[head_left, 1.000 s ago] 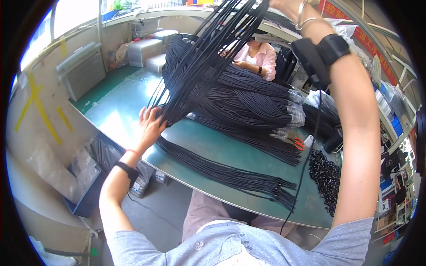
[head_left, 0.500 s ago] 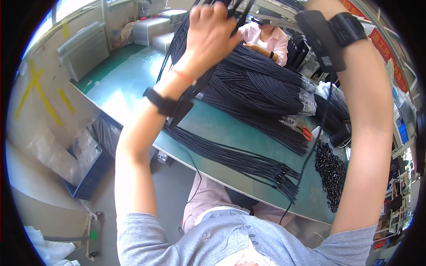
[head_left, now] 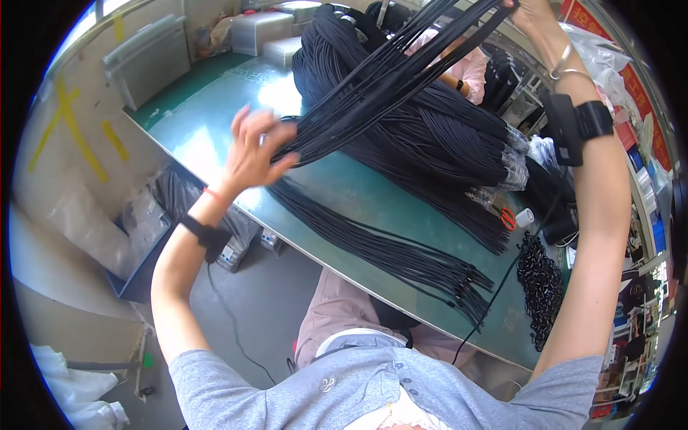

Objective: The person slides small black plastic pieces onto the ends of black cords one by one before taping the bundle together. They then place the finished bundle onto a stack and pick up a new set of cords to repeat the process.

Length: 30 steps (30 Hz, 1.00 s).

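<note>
My right hand (head_left: 532, 16), raised at the top right, is closed round one end of a bundle of black cables (head_left: 373, 97). The bundle slants down to the left across the table, over a thick pile of black cables (head_left: 430, 136). At its lower left end is my left hand (head_left: 259, 147), slightly blurred, with fingers spread. Whether the left fingertips touch the cables I cannot tell. Nearer me, a flat row of black cables (head_left: 373, 247) with connector ends lies along the table's front edge.
A heap of small black parts (head_left: 539, 287) lies on the table (head_left: 215, 122) at the right, near orange-handled scissors (head_left: 508, 218) and a white roll (head_left: 525, 217). Plastic boxes (head_left: 261, 32) stand at the back left. Across the table sits a person in a pink shirt (head_left: 469, 68).
My left hand has come down to the left and opened away from the cables. My right hand now holds the bundle's upper end, stretching it up to the right.
</note>
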Each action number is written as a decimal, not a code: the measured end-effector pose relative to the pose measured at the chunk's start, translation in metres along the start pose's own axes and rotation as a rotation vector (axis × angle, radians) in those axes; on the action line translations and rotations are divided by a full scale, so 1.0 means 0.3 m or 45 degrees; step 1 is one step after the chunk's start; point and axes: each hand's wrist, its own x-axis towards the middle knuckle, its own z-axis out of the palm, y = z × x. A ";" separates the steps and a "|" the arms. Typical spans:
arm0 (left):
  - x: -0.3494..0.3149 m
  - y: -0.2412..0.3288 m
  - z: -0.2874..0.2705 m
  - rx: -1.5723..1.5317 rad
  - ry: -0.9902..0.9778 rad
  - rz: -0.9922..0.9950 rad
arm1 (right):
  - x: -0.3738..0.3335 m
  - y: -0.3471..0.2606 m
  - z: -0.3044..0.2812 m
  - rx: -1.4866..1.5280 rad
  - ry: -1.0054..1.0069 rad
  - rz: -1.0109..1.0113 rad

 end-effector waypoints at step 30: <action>0.229 0.992 0.355 -0.988 -1.034 0.413 | -0.916 0.898 -0.309 -0.602 1.025 -0.548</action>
